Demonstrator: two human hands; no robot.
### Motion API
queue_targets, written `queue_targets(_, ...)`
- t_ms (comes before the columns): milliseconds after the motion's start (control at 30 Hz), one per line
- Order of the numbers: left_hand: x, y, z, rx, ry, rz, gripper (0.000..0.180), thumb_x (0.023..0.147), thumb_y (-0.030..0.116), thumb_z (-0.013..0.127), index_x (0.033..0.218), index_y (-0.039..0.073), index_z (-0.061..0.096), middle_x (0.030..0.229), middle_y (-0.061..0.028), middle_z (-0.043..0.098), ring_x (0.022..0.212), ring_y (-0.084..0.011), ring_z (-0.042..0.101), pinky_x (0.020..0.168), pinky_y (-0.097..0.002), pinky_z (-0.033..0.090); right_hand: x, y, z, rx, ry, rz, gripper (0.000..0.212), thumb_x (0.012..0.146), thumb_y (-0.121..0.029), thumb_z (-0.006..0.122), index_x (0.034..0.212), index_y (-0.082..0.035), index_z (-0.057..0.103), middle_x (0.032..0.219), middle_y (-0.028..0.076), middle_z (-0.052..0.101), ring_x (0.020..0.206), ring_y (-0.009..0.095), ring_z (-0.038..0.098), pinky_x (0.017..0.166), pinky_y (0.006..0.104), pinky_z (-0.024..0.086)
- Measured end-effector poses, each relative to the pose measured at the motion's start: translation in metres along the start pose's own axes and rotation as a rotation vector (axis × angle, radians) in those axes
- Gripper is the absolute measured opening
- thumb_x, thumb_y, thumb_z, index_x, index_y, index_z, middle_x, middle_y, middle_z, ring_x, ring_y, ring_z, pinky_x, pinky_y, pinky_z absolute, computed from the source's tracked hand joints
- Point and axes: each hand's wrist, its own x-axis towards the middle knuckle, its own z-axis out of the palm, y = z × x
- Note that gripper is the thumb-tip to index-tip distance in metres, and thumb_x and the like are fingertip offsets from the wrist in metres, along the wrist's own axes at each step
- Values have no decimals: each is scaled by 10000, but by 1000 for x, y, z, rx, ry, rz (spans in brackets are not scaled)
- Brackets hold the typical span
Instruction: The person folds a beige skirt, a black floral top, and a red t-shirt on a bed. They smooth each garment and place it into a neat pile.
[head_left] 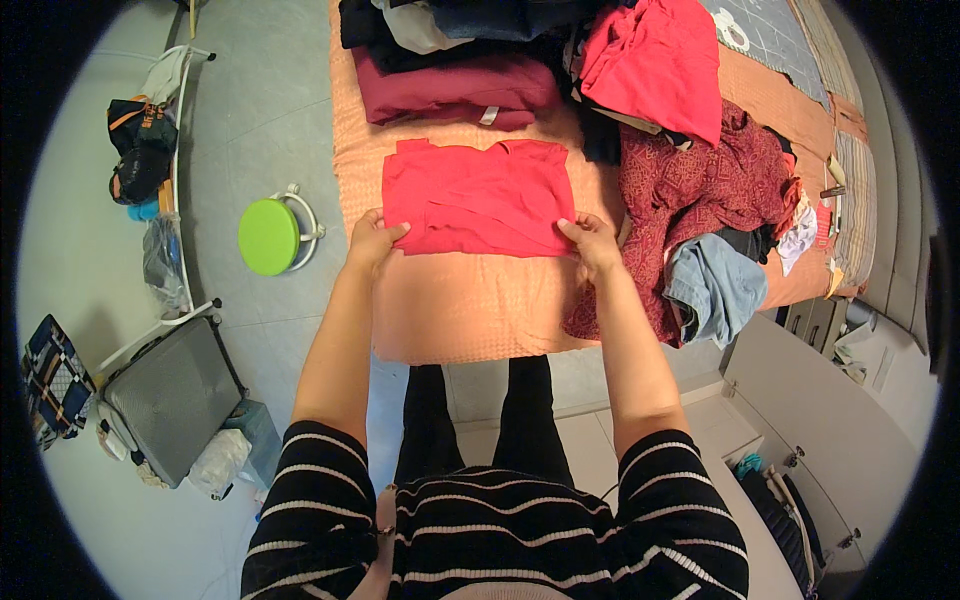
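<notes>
A red garment (pixel 480 195) lies folded into a wide rectangle on the peach bedspread (pixel 470 310), slightly creased across its middle. My left hand (pixel 375 240) pinches its near left corner, thumb on top and fingers underneath. At the near right corner, my right hand (pixel 593 243) grips the cloth the same way. Just beyond it rests a folded maroon garment (pixel 455 88) with a small white tag. Right of my right hand a patterned dark red garment (pixel 670 190) is heaped, its lower end trailing near my right forearm.
Dark folded clothes (pixel 500 25) are stacked at the far side, beside a red pile (pixel 655 65). Light blue denim (pixel 718 285) lies at the bed's right. On the floor to the left stand a green stool (pixel 269 237) and a grey suitcase (pixel 172 400).
</notes>
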Motion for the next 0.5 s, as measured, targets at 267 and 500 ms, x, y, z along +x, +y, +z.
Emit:
queue_targets(267, 11, 20, 34, -279, -96, -51, 388, 823, 112, 661, 1132, -57, 498, 1053, -156, 623, 899, -238, 642, 793, -343, 538, 19, -5, 52, -39, 116, -76, 536, 726, -195, 766, 1109, 79, 510, 1031, 165, 614, 896, 227, 613, 775, 314, 510)
queue_targets(500, -50, 37, 53, -516, -512, 2, 549, 818, 45, 600, 1313, -18, 370, 1282, -150, 496, 1159, -278, 517, 993, -418, 426, -65, -77, 48, 107, -204, -128, 432, 750, -24, 672, 1159, 23, 542, 1085, 118, 620, 934, 223, 624, 851, 320, 496)
